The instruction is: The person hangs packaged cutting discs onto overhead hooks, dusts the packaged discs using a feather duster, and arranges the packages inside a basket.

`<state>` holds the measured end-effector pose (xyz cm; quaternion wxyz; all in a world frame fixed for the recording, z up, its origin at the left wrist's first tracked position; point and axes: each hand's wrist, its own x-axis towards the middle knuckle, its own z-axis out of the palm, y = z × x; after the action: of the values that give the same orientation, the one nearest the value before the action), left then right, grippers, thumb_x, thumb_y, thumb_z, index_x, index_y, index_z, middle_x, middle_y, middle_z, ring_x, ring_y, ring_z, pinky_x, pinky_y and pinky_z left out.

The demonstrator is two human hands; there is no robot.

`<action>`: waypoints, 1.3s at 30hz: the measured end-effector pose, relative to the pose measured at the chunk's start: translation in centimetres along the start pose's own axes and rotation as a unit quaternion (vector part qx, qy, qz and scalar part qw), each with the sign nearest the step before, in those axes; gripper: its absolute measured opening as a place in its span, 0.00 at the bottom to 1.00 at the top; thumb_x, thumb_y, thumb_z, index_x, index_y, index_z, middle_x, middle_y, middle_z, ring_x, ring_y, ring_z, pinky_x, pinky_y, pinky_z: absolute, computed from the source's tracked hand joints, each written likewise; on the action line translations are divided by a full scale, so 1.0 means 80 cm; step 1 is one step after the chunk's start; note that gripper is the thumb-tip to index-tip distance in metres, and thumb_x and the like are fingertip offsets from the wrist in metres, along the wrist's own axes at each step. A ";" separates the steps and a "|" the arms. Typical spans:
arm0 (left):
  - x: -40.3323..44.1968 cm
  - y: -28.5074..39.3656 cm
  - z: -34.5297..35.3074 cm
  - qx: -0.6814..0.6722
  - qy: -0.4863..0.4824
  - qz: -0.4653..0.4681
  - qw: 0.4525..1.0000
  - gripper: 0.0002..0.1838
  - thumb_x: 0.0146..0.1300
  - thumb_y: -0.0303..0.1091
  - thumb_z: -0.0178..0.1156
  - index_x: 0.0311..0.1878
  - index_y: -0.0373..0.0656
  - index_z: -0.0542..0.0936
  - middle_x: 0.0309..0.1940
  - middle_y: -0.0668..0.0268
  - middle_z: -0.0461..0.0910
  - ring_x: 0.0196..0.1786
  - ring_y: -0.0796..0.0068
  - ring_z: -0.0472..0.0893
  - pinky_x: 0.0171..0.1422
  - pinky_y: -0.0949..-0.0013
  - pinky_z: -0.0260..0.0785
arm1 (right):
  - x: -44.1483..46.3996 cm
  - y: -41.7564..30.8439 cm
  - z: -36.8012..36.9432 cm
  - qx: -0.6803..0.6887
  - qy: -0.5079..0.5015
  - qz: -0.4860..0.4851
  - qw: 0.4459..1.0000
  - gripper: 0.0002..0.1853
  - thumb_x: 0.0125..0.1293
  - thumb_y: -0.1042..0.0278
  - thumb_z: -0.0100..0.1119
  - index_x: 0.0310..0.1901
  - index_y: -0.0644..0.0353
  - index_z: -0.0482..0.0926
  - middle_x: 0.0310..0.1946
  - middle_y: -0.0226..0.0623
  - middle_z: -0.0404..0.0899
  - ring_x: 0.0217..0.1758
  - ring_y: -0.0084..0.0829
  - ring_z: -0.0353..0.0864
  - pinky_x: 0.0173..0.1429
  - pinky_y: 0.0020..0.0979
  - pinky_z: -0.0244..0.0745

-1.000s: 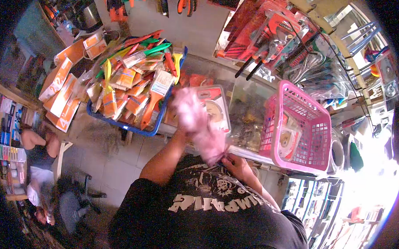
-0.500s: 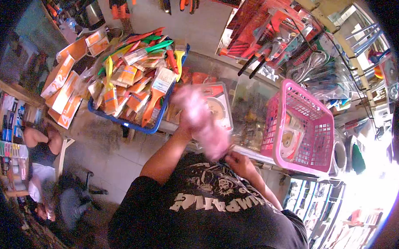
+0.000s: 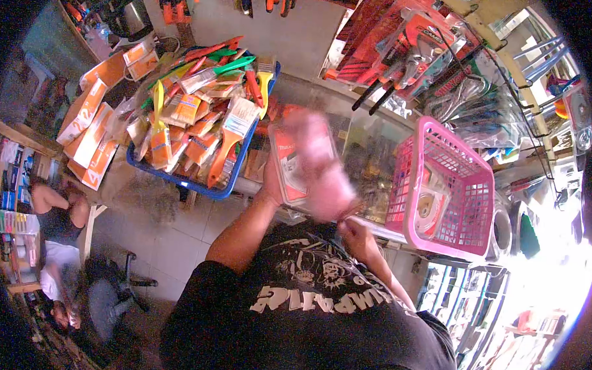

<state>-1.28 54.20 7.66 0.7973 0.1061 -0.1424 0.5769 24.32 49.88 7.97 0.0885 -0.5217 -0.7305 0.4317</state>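
Site reads as a shop, a hardware store by its stock. Paintbrushes (image 3: pixel 241 118) lie heaped in a blue tray (image 3: pixel 201 189) beside orange-and-white boxes (image 3: pixel 89 127) printed with numerals; a red-carded blister pack (image 3: pixel 286 151) is in hand near a glass-topped surface (image 3: pixel 368 138). Packaged tools (image 3: pixel 404 68) hang at upper right, orange-handled tools (image 3: pixel 281 0) hang on the wall, and a pink basket (image 3: pixel 416 189) contains a packaged disc (image 3: pixel 427 206).

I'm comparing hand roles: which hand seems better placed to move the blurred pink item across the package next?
Probably the right hand: it's closed at the pink item's near end, while the left hand holds the package by its edge.
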 end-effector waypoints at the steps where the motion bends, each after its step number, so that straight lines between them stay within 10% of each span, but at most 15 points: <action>1: 0.000 0.000 -0.003 -0.006 -0.001 0.002 1.000 0.31 0.66 0.56 0.39 0.64 0.45 0.61 0.60 0.62 0.64 0.61 0.60 0.66 0.67 0.52 0.54 | -0.001 0.000 0.004 -0.012 0.029 -0.059 0.998 0.20 0.67 0.50 0.46 0.31 0.63 0.70 0.17 0.36 0.68 0.22 0.26 0.69 0.30 0.33 0.65; 7: -0.007 0.002 -0.044 -0.010 -0.005 0.013 1.000 0.33 0.65 0.55 0.41 0.66 0.44 0.56 0.65 0.59 0.58 0.66 0.58 0.59 0.70 0.51 0.46 | -0.002 -0.018 -0.005 0.016 0.020 0.074 0.997 0.21 0.67 0.49 0.44 0.34 0.63 0.71 0.19 0.36 0.69 0.24 0.25 0.69 0.32 0.33 0.66; 11: 0.000 0.001 -0.016 0.000 0.034 0.024 0.999 0.32 0.66 0.56 0.38 0.66 0.44 0.57 0.63 0.60 0.61 0.64 0.60 0.62 0.68 0.50 0.51 | -0.007 0.009 0.017 -0.047 0.077 -0.157 0.983 0.21 0.67 0.50 0.45 0.30 0.64 0.68 0.18 0.36 0.67 0.23 0.23 0.66 0.30 0.31 0.64; 12: 0.000 0.000 -0.011 0.002 0.044 0.031 0.999 0.31 0.66 0.56 0.37 0.66 0.44 0.58 0.63 0.60 0.61 0.64 0.60 0.63 0.68 0.50 0.52 | -0.010 -0.028 -0.005 0.012 -0.015 0.029 0.999 0.20 0.67 0.52 0.45 0.33 0.64 0.69 0.21 0.37 0.68 0.26 0.24 0.68 0.33 0.33 0.66; 14: -0.003 0.001 -0.028 0.026 -0.003 0.029 0.999 0.31 0.67 0.56 0.36 0.65 0.44 0.58 0.62 0.62 0.62 0.63 0.62 0.64 0.67 0.49 0.54 | -0.007 -0.025 -0.001 0.034 0.015 0.051 0.998 0.19 0.67 0.53 0.46 0.33 0.64 0.69 0.21 0.37 0.68 0.26 0.24 0.67 0.32 0.33 0.65; 16: -0.015 0.001 -0.047 0.543 0.095 0.162 0.819 0.32 0.66 0.58 0.35 0.64 0.45 0.61 0.60 0.62 0.65 0.61 0.61 0.66 0.66 0.49 0.55 | -0.010 -0.022 0.004 -0.012 0.023 -0.026 0.999 0.19 0.68 0.52 0.45 0.33 0.63 0.69 0.21 0.35 0.67 0.25 0.24 0.66 0.30 0.31 0.64; 19: -0.009 -0.010 -0.123 0.537 0.175 0.093 0.820 0.31 0.64 0.58 0.38 0.61 0.45 0.66 0.57 0.61 0.69 0.58 0.59 0.69 0.64 0.51 0.58 | -0.005 0.027 0.020 -0.022 0.027 -0.074 0.997 0.18 0.67 0.52 0.45 0.33 0.61 0.69 0.20 0.33 0.67 0.23 0.23 0.65 0.28 0.29 0.62; 21: 0.000 -0.001 0.002 0.001 0.109 0.005 0.994 0.29 0.63 0.55 0.44 0.59 0.43 0.67 0.56 0.61 0.69 0.57 0.58 0.69 0.64 0.52 0.58 | -0.007 -0.015 0.000 0.041 0.021 0.053 0.998 0.16 0.67 0.55 0.47 0.33 0.61 0.70 0.19 0.32 0.67 0.22 0.21 0.65 0.26 0.27 0.62; 23: -0.003 0.001 -0.009 0.002 0.086 0.001 0.996 0.31 0.63 0.56 0.43 0.61 0.43 0.65 0.58 0.60 0.67 0.60 0.56 0.67 0.66 0.50 0.55 | 0.000 -0.004 0.004 0.046 0.034 0.101 0.993 0.15 0.67 0.56 0.47 0.32 0.61 0.70 0.18 0.32 0.67 0.21 0.21 0.65 0.26 0.27 0.61; 27: 0.000 -0.001 0.006 -0.005 0.062 0.020 0.998 0.33 0.64 0.59 0.41 0.63 0.43 0.63 0.60 0.58 0.66 0.62 0.56 0.65 0.67 0.48 0.52 | 0.003 0.004 0.012 -0.071 0.094 -0.222 0.968 0.17 0.68 0.54 0.44 0.32 0.62 0.70 0.18 0.32 0.67 0.21 0.22 0.64 0.26 0.28 0.61; 28: 0.000 -0.002 0.009 -0.007 0.055 0.027 0.998 0.34 0.64 0.59 0.41 0.64 0.43 0.62 0.61 0.58 0.65 0.62 0.55 0.65 0.68 0.48 0.52 | -0.001 -0.002 0.001 -0.009 0.001 0.044 0.999 0.17 0.67 0.54 0.45 0.34 0.63 0.70 0.19 0.36 0.68 0.24 0.25 0.67 0.30 0.30 0.65; 32: -0.005 0.004 -0.021 0.008 0.058 0.030 0.998 0.33 0.64 0.58 0.40 0.63 0.42 0.62 0.59 0.57 0.67 0.61 0.55 0.67 0.67 0.48 0.51 | 0.001 -0.001 0.006 -0.049 0.024 -0.098 0.994 0.19 0.67 0.53 0.45 0.37 0.64 0.71 0.20 0.37 0.69 0.27 0.25 0.67 0.33 0.31 0.66; 37: -0.003 -0.001 0.007 0.026 0.114 0.066 0.991 0.30 0.64 0.55 0.42 0.59 0.42 0.67 0.54 0.58 0.71 0.56 0.56 0.71 0.65 0.50 0.57 | 0.001 -0.016 -0.005 0.006 -0.007 0.066 0.998 0.19 0.67 0.53 0.46 0.40 0.65 0.71 0.22 0.39 0.69 0.28 0.27 0.68 0.37 0.32 0.67; 38: -0.006 0.002 -0.050 0.049 0.149 0.033 0.987 0.39 0.59 0.63 0.40 0.66 0.43 0.59 0.66 0.62 0.58 0.67 0.58 0.60 0.68 0.45 0.49 | 0.001 -0.014 -0.005 0.002 -0.003 0.061 0.998 0.18 0.67 0.53 0.46 0.40 0.64 0.71 0.22 0.39 0.70 0.28 0.27 0.68 0.37 0.32 0.67; 39: -0.009 0.000 -0.072 -0.188 0.060 0.015 0.980 0.37 0.60 0.62 0.40 0.65 0.44 0.61 0.64 0.61 0.61 0.65 0.58 0.62 0.67 0.47 0.52 | 0.002 -0.013 -0.004 -0.002 0.002 0.055 0.998 0.18 0.67 0.53 0.46 0.40 0.64 0.71 0.22 0.38 0.70 0.28 0.26 0.68 0.37 0.32 0.67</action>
<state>-0.87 55.48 2.04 0.8017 -0.0830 -0.2015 0.5566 23.76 50.12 8.87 0.0653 -0.5621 -0.7011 0.4338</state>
